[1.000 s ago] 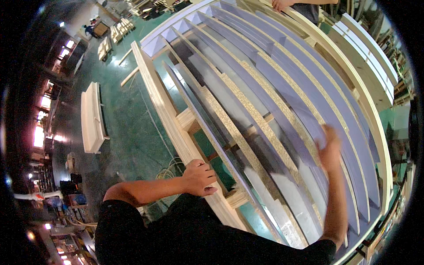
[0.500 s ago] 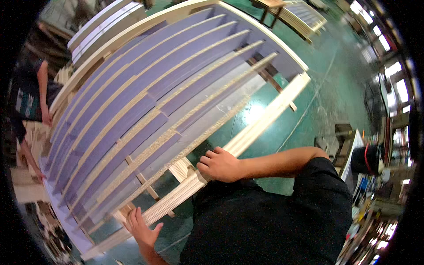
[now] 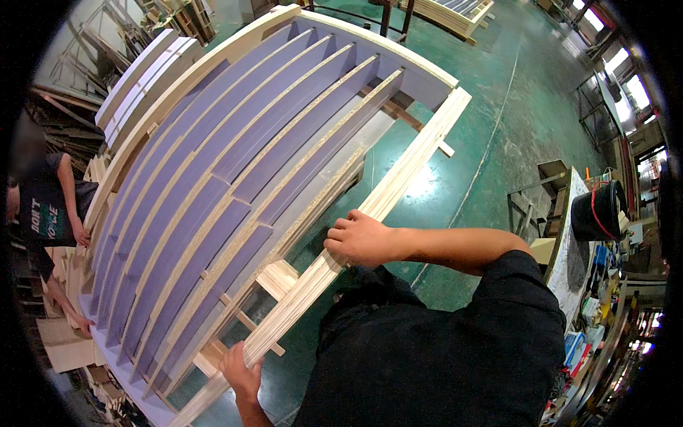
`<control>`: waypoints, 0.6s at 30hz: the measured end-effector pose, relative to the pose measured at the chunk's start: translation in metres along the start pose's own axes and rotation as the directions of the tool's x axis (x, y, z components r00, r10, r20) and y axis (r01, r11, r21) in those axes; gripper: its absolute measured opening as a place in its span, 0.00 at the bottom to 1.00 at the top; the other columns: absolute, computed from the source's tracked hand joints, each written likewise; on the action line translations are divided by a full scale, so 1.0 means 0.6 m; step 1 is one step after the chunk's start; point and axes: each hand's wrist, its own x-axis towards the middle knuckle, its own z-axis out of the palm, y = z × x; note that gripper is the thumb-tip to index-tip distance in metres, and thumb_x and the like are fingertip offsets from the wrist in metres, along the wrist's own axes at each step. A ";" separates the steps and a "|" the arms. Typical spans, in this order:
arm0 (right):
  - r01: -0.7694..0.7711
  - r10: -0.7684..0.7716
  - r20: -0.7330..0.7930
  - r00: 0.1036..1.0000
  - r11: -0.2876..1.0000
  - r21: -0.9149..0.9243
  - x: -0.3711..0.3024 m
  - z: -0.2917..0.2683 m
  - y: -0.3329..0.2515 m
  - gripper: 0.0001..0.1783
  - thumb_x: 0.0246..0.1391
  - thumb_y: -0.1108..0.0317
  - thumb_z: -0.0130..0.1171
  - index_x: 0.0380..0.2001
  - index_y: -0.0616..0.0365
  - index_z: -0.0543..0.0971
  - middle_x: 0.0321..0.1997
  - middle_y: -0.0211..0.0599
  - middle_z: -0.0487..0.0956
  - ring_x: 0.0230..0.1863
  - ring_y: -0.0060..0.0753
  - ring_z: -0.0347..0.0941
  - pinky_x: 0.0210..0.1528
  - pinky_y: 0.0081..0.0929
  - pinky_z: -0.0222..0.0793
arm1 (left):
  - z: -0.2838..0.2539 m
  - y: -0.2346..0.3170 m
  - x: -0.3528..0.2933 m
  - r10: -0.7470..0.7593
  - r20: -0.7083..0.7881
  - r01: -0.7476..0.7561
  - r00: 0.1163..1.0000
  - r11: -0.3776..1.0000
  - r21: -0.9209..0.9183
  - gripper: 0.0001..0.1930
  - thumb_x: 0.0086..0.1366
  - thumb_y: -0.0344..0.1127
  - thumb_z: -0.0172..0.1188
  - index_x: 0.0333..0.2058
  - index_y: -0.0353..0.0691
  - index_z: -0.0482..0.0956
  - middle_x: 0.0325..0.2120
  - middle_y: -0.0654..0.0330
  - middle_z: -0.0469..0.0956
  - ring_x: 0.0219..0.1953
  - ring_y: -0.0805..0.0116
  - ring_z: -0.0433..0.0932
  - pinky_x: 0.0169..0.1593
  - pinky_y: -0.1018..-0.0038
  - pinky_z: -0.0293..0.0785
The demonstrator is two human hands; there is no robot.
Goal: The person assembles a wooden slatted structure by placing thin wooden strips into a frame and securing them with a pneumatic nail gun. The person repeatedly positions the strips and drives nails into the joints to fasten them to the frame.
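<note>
A long pale wooden beam (image 3: 416, 167) runs diagonally along the near side of a big wooden frame. My right hand (image 3: 361, 240) is closed over the beam around its middle, fingers curled across the top. Lower down, toward the beam's near left end, my left hand (image 3: 242, 371) grips its edge with the fingers wrapped over. Behind the beam, several long purple-grey slats (image 3: 245, 160) with raw pale edges stand side by side in the frame. Short wooden blocks (image 3: 277, 279) join the beam to the nearest slat.
A co-worker (image 3: 50, 206) in dark clothes touches the frame's far left side with both hands. White-faced boards (image 3: 153, 92) are stacked behind. On the right stand a workbench (image 3: 562, 277) with tools and a black bucket (image 3: 599, 210). Another slatted frame (image 3: 452, 18) lies farther off.
My left hand has gone from spread fingers beside the beam to a grip on it. My right hand keeps its hold. The view has shifted, with the frame now lower and farther left.
</note>
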 end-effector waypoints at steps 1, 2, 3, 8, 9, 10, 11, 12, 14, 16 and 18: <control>-0.002 0.002 -0.005 1.000 1.000 -0.003 -0.004 0.000 0.009 0.21 0.45 0.63 0.66 0.44 0.51 0.76 0.44 0.31 0.76 0.49 0.38 0.72 0.46 0.42 0.66 | 0.004 0.007 0.004 0.001 -0.008 -0.001 1.000 1.000 0.000 0.38 0.41 0.33 0.78 0.55 0.38 0.75 0.50 0.49 0.78 0.54 0.45 0.74 0.58 0.54 0.63; -0.003 0.003 -0.013 1.000 1.000 -0.003 -0.005 0.000 0.015 0.22 0.44 0.63 0.67 0.45 0.51 0.75 0.44 0.31 0.76 0.49 0.38 0.72 0.46 0.42 0.66 | 0.004 0.012 0.008 0.001 -0.016 -0.001 1.000 1.000 0.003 0.38 0.42 0.34 0.78 0.55 0.38 0.75 0.50 0.49 0.78 0.55 0.46 0.74 0.58 0.54 0.63; 0.008 -0.008 -0.020 1.000 0.999 -0.033 -0.002 0.002 0.021 0.24 0.43 0.63 0.68 0.45 0.51 0.75 0.44 0.31 0.76 0.49 0.38 0.73 0.46 0.42 0.66 | 0.003 0.015 0.012 0.004 -0.016 -0.004 1.000 1.000 -0.001 0.37 0.43 0.34 0.78 0.55 0.38 0.75 0.50 0.49 0.78 0.55 0.46 0.74 0.59 0.54 0.63; 0.016 -0.015 0.027 1.000 1.000 -0.014 -0.002 -0.010 0.034 0.27 0.42 0.60 0.71 0.47 0.51 0.75 0.45 0.32 0.77 0.51 0.38 0.74 0.47 0.42 0.67 | 0.003 0.029 0.022 0.001 -0.003 -0.001 1.000 1.000 0.008 0.35 0.46 0.36 0.76 0.55 0.39 0.74 0.50 0.51 0.78 0.55 0.48 0.74 0.59 0.55 0.62; 0.024 -0.023 0.043 0.999 1.000 -0.006 0.003 -0.010 0.034 0.28 0.42 0.59 0.71 0.47 0.51 0.75 0.45 0.33 0.77 0.51 0.38 0.75 0.48 0.42 0.67 | 0.000 0.035 0.026 0.010 0.002 -0.010 1.000 1.000 0.006 0.35 0.46 0.37 0.76 0.54 0.39 0.74 0.50 0.51 0.78 0.54 0.48 0.74 0.59 0.55 0.62; 0.002 -0.003 0.057 0.998 1.000 0.004 -0.001 -0.009 0.037 0.28 0.41 0.59 0.72 0.47 0.51 0.75 0.45 0.33 0.77 0.52 0.39 0.75 0.48 0.43 0.67 | -0.003 0.042 0.039 0.020 0.008 -0.020 1.000 1.000 0.003 0.35 0.46 0.37 0.76 0.54 0.39 0.74 0.50 0.52 0.78 0.54 0.49 0.74 0.59 0.55 0.62; -0.008 0.006 0.075 0.997 1.000 0.018 -0.007 -0.007 0.042 0.29 0.41 0.59 0.72 0.47 0.51 0.75 0.45 0.33 0.77 0.52 0.39 0.75 0.49 0.43 0.67 | -0.005 0.050 0.040 0.018 0.015 -0.018 1.000 1.000 0.000 0.35 0.46 0.37 0.76 0.54 0.39 0.74 0.50 0.52 0.78 0.54 0.49 0.74 0.59 0.55 0.62; -0.032 0.030 0.092 0.995 0.999 0.025 -0.014 -0.013 0.048 0.29 0.41 0.58 0.72 0.47 0.51 0.75 0.46 0.33 0.77 0.53 0.39 0.75 0.49 0.44 0.67 | -0.006 0.055 0.044 0.018 0.013 -0.018 1.000 1.000 0.006 0.35 0.46 0.37 0.76 0.54 0.39 0.74 0.50 0.53 0.78 0.54 0.49 0.74 0.59 0.55 0.62; -0.018 0.015 0.107 0.994 0.999 0.028 -0.012 -0.021 0.053 0.28 0.42 0.58 0.72 0.48 0.50 0.74 0.45 0.33 0.78 0.52 0.40 0.75 0.49 0.46 0.67 | -0.005 0.061 0.051 0.031 0.015 -0.031 0.999 0.999 0.014 0.34 0.46 0.37 0.76 0.53 0.39 0.74 0.50 0.53 0.78 0.53 0.49 0.74 0.59 0.55 0.62; 0.004 -0.007 0.072 0.997 0.999 0.045 -0.001 -0.017 0.059 0.27 0.43 0.58 0.71 0.47 0.50 0.75 0.45 0.33 0.78 0.52 0.40 0.75 0.49 0.47 0.67 | -0.008 0.061 0.055 0.062 0.003 -0.062 0.998 0.998 0.023 0.34 0.47 0.38 0.76 0.53 0.40 0.74 0.50 0.53 0.78 0.54 0.50 0.73 0.58 0.56 0.63; 0.022 -0.025 0.106 0.994 0.999 0.023 0.024 -0.003 0.056 0.24 0.46 0.58 0.68 0.47 0.50 0.75 0.44 0.33 0.77 0.51 0.39 0.75 0.50 0.48 0.67 | -0.010 0.053 0.037 0.062 -0.028 -0.061 0.998 0.998 0.012 0.34 0.47 0.39 0.75 0.54 0.40 0.74 0.50 0.53 0.77 0.54 0.50 0.73 0.58 0.56 0.64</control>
